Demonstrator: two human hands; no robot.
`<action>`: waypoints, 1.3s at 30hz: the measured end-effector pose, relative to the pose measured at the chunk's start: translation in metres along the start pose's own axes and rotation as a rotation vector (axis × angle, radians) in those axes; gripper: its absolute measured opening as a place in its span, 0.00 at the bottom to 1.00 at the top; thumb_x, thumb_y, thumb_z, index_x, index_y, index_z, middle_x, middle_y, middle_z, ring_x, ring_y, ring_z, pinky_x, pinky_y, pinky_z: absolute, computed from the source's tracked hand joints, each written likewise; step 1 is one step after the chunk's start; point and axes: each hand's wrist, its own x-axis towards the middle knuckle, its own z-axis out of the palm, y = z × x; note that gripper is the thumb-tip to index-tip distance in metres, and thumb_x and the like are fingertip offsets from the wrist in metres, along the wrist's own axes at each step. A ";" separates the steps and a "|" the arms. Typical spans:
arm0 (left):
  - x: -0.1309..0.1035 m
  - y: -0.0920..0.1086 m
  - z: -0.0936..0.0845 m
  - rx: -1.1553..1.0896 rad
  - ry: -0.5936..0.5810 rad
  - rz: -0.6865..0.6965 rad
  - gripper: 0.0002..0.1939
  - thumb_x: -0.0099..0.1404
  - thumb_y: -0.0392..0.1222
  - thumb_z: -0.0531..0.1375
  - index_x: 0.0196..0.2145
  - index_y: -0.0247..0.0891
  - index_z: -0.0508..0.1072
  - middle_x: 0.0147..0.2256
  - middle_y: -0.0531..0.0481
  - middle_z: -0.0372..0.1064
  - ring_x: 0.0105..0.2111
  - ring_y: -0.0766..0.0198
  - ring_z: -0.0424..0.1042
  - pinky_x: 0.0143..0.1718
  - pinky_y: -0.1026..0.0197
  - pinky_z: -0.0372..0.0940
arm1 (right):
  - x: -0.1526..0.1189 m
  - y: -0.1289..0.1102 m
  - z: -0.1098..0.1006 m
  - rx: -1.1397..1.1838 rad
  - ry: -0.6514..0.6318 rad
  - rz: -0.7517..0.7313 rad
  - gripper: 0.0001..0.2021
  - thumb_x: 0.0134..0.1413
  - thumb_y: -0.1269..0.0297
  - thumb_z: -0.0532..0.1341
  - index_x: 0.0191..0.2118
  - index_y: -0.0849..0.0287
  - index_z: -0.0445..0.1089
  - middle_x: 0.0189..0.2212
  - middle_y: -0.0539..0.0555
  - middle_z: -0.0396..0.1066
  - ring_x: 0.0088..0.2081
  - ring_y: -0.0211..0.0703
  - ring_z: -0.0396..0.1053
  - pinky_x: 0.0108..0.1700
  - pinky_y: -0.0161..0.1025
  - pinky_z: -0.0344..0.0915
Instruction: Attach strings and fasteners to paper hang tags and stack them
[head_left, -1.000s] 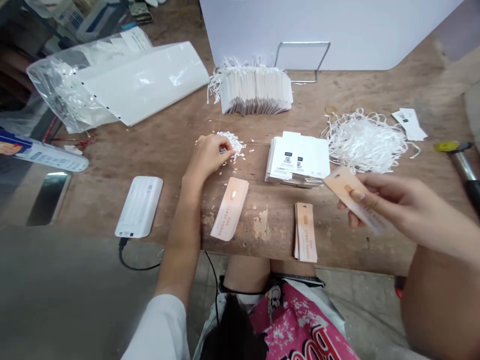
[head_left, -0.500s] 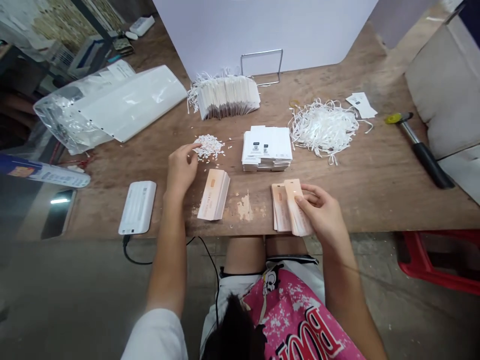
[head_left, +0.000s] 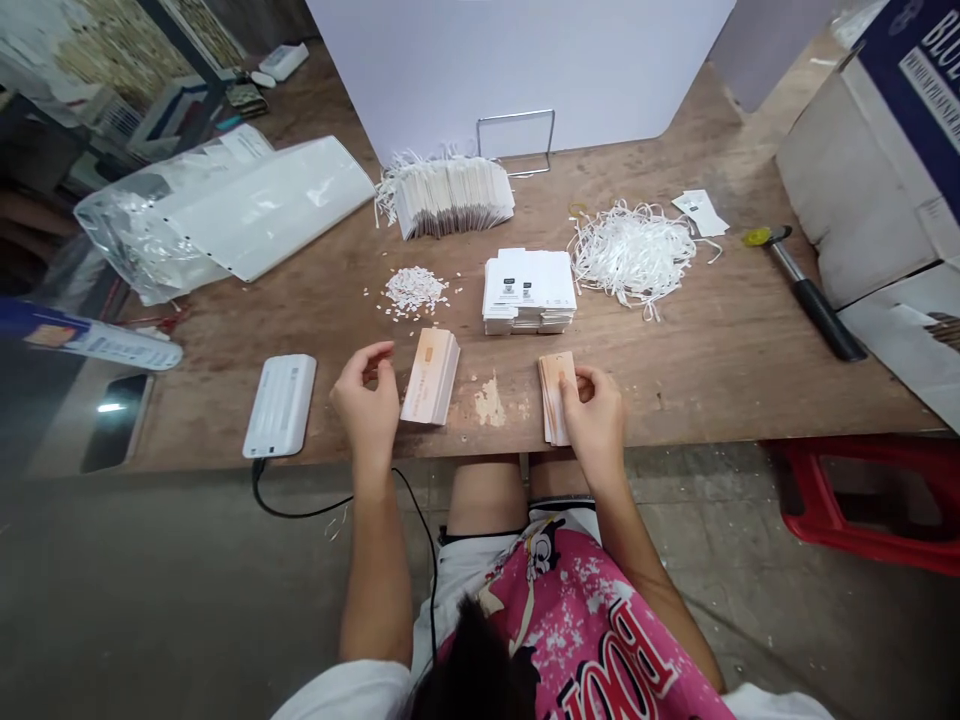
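Observation:
My left hand [head_left: 367, 398] hovers just left of a stack of pale peach paper tags [head_left: 430, 378]. Its fingers curl toward the thumb; anything small between the tips is hidden. At the table's front edge, my right hand [head_left: 596, 410] grips a thinner bundle of the same tags [head_left: 556, 398], thumb on top and fingers at the right side. Beyond the left hand lies a heap of tiny white chips [head_left: 415, 291]. A pile of printed white cards [head_left: 529, 292] sits between the tag stacks, farther back.
Farther back stand a row of strung white tags [head_left: 454, 195] and a wire stand [head_left: 516, 140]. To the right lie white strings [head_left: 637, 250], a hammer [head_left: 814, 300] and a cardboard box [head_left: 847, 180]. A corded white power bank [head_left: 280, 405] and plastic bags [head_left: 262, 210] are left.
My left hand has drawn back from the chip heap toward me. My right hand has moved left, and the fanned tags are now gathered into one bundle. The view has shifted slightly.

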 end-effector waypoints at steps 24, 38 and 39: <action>-0.001 0.058 0.003 0.577 -0.355 0.066 0.19 0.59 0.44 0.62 0.48 0.37 0.73 0.43 0.40 0.73 0.42 0.46 0.73 0.43 0.50 0.66 | 0.007 0.006 -0.025 -0.035 -0.014 -0.031 0.21 0.52 0.54 0.57 0.45 0.65 0.73 0.33 0.57 0.69 0.30 0.43 0.63 0.41 0.47 0.63; 0.008 0.060 -0.012 0.273 -0.273 0.018 0.20 0.57 0.44 0.64 0.48 0.40 0.73 0.42 0.45 0.74 0.37 0.56 0.74 0.42 0.51 0.69 | 0.008 -0.031 -0.014 0.244 -0.232 -0.051 0.15 0.54 0.56 0.58 0.42 0.59 0.74 0.37 0.58 0.74 0.35 0.45 0.70 0.41 0.44 0.69; 0.008 0.060 -0.014 0.217 -0.266 0.009 0.21 0.57 0.44 0.64 0.49 0.40 0.73 0.42 0.46 0.74 0.37 0.57 0.74 0.42 0.52 0.70 | 0.007 -0.041 -0.010 0.317 -0.328 -0.053 0.14 0.54 0.56 0.59 0.41 0.59 0.74 0.37 0.57 0.75 0.36 0.45 0.71 0.41 0.44 0.69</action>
